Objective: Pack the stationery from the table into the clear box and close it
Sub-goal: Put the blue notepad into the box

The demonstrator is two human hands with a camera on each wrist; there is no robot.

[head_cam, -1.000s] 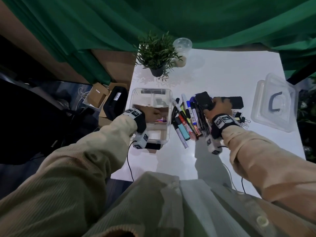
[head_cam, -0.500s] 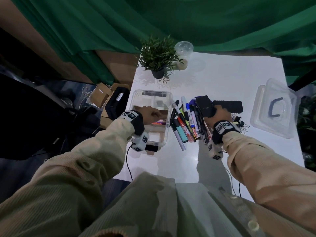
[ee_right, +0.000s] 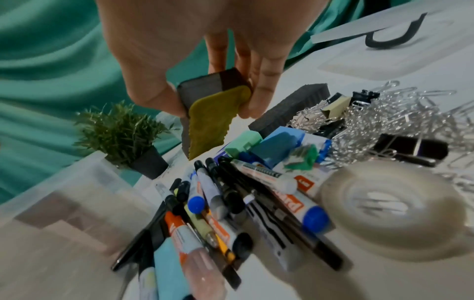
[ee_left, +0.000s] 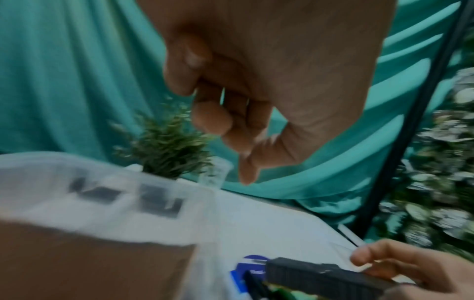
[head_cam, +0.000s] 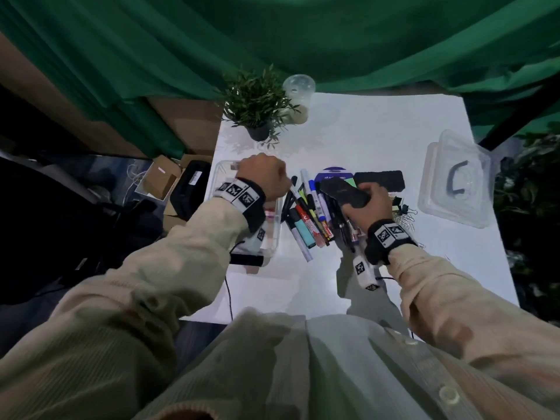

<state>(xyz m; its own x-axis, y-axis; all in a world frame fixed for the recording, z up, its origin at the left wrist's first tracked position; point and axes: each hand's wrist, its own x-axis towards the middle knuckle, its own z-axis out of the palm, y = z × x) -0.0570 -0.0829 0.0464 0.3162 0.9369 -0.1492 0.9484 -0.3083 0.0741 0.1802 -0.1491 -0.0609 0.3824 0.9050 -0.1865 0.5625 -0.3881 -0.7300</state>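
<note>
My left hand (head_cam: 263, 174) hovers over the far end of the clear box (head_cam: 219, 174), its fingers loosely curled around nothing (ee_left: 225, 132). A pink item (head_cam: 270, 214) lies inside the box. My right hand (head_cam: 368, 201) grips a black board eraser (head_cam: 344, 192) between thumb and fingers, lifted above the pile of markers (head_cam: 309, 221). The right wrist view shows the eraser's yellow felt face (ee_right: 205, 125) in that hand (ee_right: 207, 101). A second eraser (head_cam: 380, 180) lies on the table. The box lid (head_cam: 454, 183) rests at the right.
Paper clips and binder clips (ee_right: 410, 113), a tape roll (ee_right: 379, 207) and blue and green packs (ee_right: 269, 146) lie beside the markers. A potted plant (head_cam: 257, 104) and a plastic cup (head_cam: 298, 92) stand at the back. The table's left edge runs along the box; cardboard boxes (head_cam: 160, 180) sit below.
My left hand has come up out of the clear box and hangs over its far end. My right hand keeps hold of the eraser and has shifted slightly.
</note>
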